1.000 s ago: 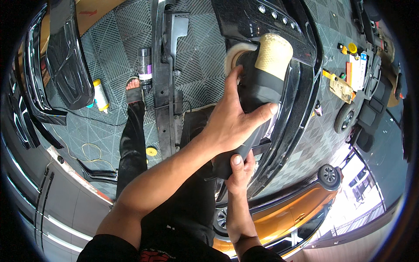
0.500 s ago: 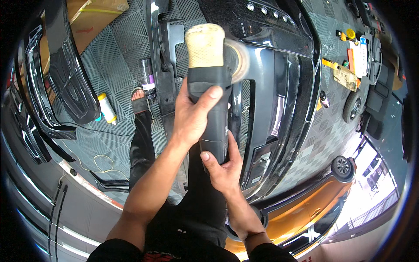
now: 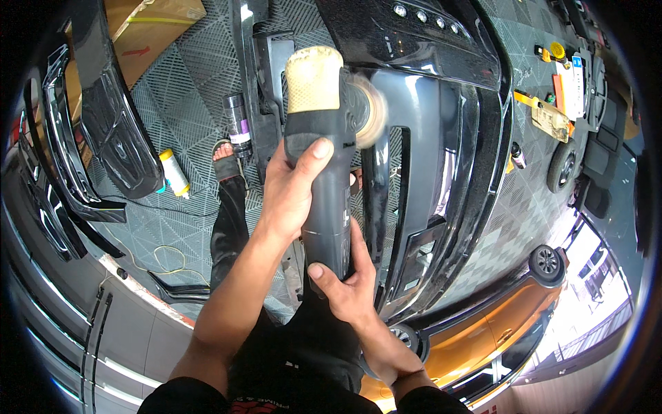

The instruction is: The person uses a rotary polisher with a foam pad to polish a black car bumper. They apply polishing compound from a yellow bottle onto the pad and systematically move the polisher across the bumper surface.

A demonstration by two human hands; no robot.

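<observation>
A black polishing machine (image 3: 329,207) with a pale yellow textured head cover is held in both my hands. My left hand (image 3: 293,186) wraps around its body just behind the head, thumb on top. Further back, my right hand (image 3: 348,286) grips the rear end of the body. The round pad (image 3: 372,114) on the machine's right side is blurred, as if spinning. It is against or very close to a glossy black car bumper (image 3: 417,103); whether they touch I cannot tell.
Glossy black car parts (image 3: 114,117) and a cardboard box (image 3: 155,34) are at left. On the tiled floor are a dark bottle (image 3: 236,124) and a white bottle with yellow ends (image 3: 174,172). An orange car (image 3: 476,331) stands lower right. A cord runs across the floor.
Both hands and the polishing machine have shifted slightly left and toward me. The pad has moved with them along the bumper. My grip stays the same.
</observation>
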